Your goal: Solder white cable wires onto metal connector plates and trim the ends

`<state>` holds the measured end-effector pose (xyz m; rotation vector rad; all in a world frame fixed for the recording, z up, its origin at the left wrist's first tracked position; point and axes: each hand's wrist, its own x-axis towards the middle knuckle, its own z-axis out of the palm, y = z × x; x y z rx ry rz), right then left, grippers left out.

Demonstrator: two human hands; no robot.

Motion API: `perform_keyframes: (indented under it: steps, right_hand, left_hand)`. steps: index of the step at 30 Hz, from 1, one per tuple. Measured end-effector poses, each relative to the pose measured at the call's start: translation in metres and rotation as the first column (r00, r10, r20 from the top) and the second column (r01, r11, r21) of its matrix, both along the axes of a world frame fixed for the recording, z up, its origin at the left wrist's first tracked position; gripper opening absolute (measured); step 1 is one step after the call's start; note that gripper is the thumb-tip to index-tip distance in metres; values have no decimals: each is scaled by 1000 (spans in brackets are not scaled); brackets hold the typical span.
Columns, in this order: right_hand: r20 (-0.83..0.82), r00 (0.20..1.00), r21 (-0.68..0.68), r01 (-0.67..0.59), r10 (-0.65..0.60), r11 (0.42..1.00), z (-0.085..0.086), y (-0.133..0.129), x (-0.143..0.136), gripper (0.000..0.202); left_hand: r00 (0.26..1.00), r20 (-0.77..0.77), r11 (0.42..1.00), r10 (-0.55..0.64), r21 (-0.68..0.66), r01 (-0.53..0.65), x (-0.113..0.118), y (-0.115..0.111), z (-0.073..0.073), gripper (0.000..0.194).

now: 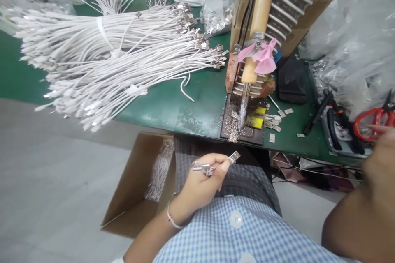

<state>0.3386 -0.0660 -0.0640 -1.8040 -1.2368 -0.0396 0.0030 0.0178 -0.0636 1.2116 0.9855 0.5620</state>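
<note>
My left hand [205,178] is closed in front of my body, below the table edge. Between thumb and forefinger it pinches a small metal USB connector [234,157], and more metal connectors [203,168] stick out between its fingers. At the right edge, my right hand [381,164] is blurred, with a finger by the red-handled scissors [368,123]; whether it grips them is unclear. A soldering iron [257,20] with a wooden handle hangs tip down over a dark pad. Loose metal connectors [272,137] lie to the right of the pad.
Bundles of white cables [123,53] cover the left of the green table [154,111]. An open cardboard box [129,197] stands on the floor at the left. Beside the iron are a spiral hose [293,0], a black box [291,80] and plastic bags [348,49].
</note>
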Motion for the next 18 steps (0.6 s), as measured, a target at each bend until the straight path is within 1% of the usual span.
perform_keyframes:
  steps: [1,2,3,4,5,6,7,10,12,14,16,18]
  right_hand:
    - [15,1000,34,10,-10,999,0,4,-19,30]
    - [56,996,143,-79,71,987,-1,8,-37,27]
    - [48,958,77,-286,283,955,-1,12,-55,30]
    - [7,892,-12,-451,451,892,-1,16,-71,31]
    - [-35,814,-11,-580,580,814,-2,21,-86,29]
    - [-56,772,-26,-635,633,772,-2,25,-98,27]
    - [-70,759,-33,-650,647,759,-3,28,-108,23]
    - [-146,761,-23,-642,632,767,-6,38,-127,7]
    - [-151,754,39,-642,640,766,-9,43,-134,9]
    - [-111,749,105,-645,653,757,-12,48,-137,10]
    - [-93,739,137,-654,667,744,-13,52,-139,11]
    - [-119,732,156,-654,671,740,-13,53,-141,13]
  left_hand:
    - [1000,-4,1000,4,-28,-4,3,1,0,29]
    - [1000,-12,999,9,-49,-9,6,3,0,30]
    - [1000,-24,998,16,-62,-18,8,5,1,30]
    - [999,-36,997,25,-70,-27,11,6,1,30]
    - [998,-49,997,27,-73,-31,14,8,2,30]
    - [998,-61,997,29,-72,-34,16,9,3,30]
    - [997,-68,997,26,-71,-31,17,11,4,31]
    - [997,-73,998,4,-61,-8,20,14,6,35]
    - [997,-74,999,-15,-44,12,21,15,7,35]
    - [997,-73,999,-24,-31,22,21,16,6,33]
    - [998,-62,1000,-23,-20,22,22,17,5,31]
    - [999,-50,1000,-7,-7,7,23,18,4,29]
